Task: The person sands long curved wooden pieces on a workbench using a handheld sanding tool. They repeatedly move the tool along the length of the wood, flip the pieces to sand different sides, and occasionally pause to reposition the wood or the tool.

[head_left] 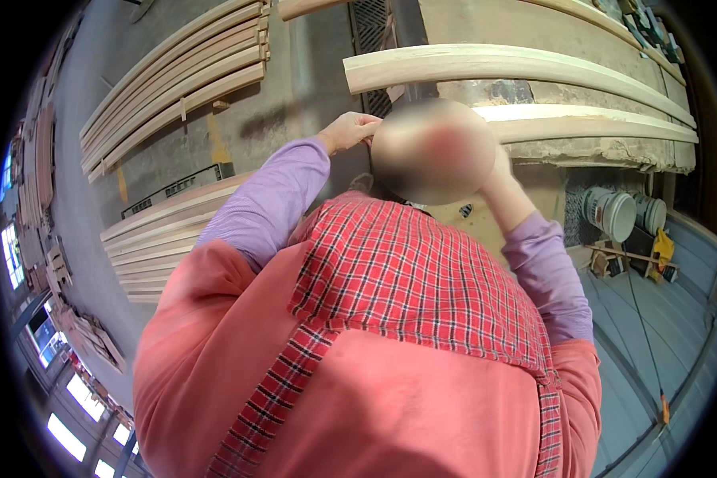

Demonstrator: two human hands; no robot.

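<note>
My left hand reaches forward with its fingers bent together. Their tips meet the edge of a blurred round patch, so whether they hold something is hidden. Of my right hand, only the wrist side shows; the patch covers the fingers. A pale wooden board runs from the patch toward the right, passing just beyond my right hand. Farther out lies another pale wooden board, roughly parallel to it, with its cut end to the left. Both rest across a worn work surface.
Stacked wooden strips lie at upper left and lower left. White buckets stand at right, near a yellow object. A dark patterned metal strip runs beyond my hands. My checked apron fills the near middle.
</note>
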